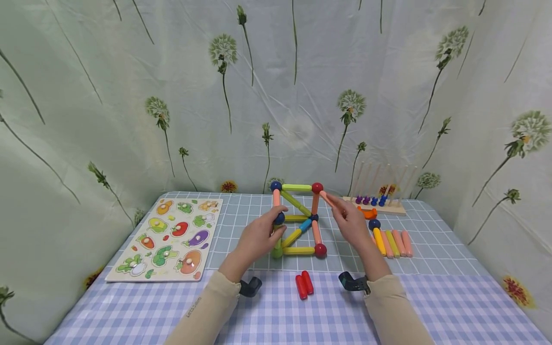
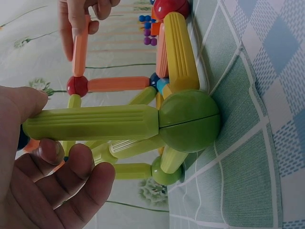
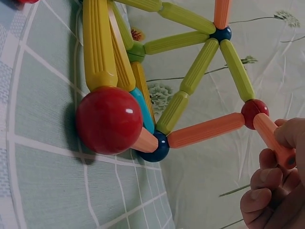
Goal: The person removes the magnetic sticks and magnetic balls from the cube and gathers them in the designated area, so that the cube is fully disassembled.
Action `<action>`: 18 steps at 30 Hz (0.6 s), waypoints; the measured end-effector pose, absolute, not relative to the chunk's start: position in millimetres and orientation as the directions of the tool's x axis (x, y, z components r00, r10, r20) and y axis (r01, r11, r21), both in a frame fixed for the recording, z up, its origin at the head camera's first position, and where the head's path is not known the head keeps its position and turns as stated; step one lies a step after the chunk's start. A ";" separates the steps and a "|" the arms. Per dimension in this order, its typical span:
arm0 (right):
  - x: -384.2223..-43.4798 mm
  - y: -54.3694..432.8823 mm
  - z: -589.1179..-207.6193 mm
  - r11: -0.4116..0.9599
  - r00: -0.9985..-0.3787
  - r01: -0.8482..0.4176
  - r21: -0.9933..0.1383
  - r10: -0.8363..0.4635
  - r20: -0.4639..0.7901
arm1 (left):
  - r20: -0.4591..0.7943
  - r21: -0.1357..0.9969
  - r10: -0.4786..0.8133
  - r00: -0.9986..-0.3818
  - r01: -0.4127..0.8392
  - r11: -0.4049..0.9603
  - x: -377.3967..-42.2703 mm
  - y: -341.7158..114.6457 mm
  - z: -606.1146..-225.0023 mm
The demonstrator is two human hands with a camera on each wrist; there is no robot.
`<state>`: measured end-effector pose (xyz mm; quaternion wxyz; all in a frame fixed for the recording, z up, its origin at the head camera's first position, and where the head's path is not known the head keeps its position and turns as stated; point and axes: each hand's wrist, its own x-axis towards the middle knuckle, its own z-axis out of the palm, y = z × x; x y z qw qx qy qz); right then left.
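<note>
A frame of magnetic building rods and balls stands on the table, its red ball at the top right corner. My left hand holds the near left upright, a green rod, by its upper end below a blue ball. A green ball sits under that rod on the tabletop. My right hand pinches a salmon-pink rod whose far end touches the top red ball. The rod's near end, pointing toward me, has no ball on it. A large red ball forms the near right bottom corner.
Two red rods lie in front of the frame. Loose rods, a blue ball and an orange curved piece lie at right, before a wooden peg stand. A vegetable puzzle board lies at left.
</note>
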<state>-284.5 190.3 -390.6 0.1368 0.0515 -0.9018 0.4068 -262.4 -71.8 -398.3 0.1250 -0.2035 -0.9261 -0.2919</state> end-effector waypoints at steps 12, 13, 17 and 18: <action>-285.7 204.1 -390.0 0.705 -0.968 -0.150 -0.693 0.037 0.247 | 0.343 0.487 0.310 -0.887 0.450 0.749 -261.8 -73.2 -399.7; -285.7 207.2 -388.8 0.698 -0.972 -0.132 -0.704 0.050 0.232 | 0.344 0.485 0.313 -0.885 0.452 0.749 -261.7 -73.1 -399.4; -284.5 225.6 -381.2 0.655 -0.981 -0.097 -0.749 0.064 0.183 | 0.358 0.485 0.315 -0.879 0.463 0.742 -261.5 -72.7 -397.7; -283.7 231.4 -379.6 0.653 -0.984 -0.088 -0.752 0.059 0.166 | 0.360 0.485 0.316 -0.878 0.466 0.740 -261.5 -72.7 -397.3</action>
